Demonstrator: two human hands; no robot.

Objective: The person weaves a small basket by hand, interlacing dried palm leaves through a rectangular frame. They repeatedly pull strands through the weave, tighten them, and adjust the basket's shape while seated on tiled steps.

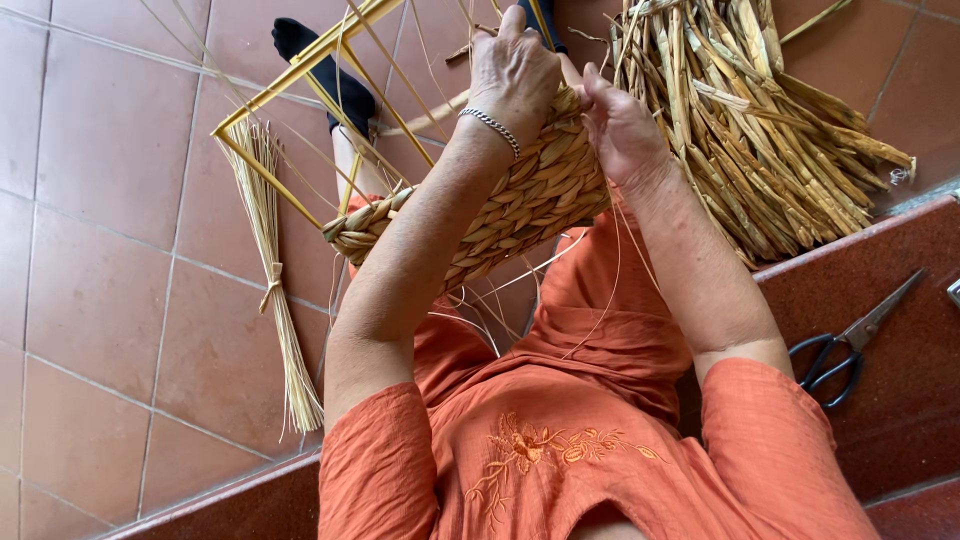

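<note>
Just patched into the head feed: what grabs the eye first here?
At top centre, the left hand and right hand work together on a half-woven straw basket built over a yellow frame. To the right of it, a big heap of dried straw stalks lies on the tiled floor. Black-handled scissors rest on the red step at the right edge.

Soft, even daylight fills the scene, bright without harsh glare. Shadows are faint and diffuse on the tiled floor (110,150). The picture is sharp across most of the view, with slight wide-angle stretching near the edges and a mild sheen on the far tiles.
</note>
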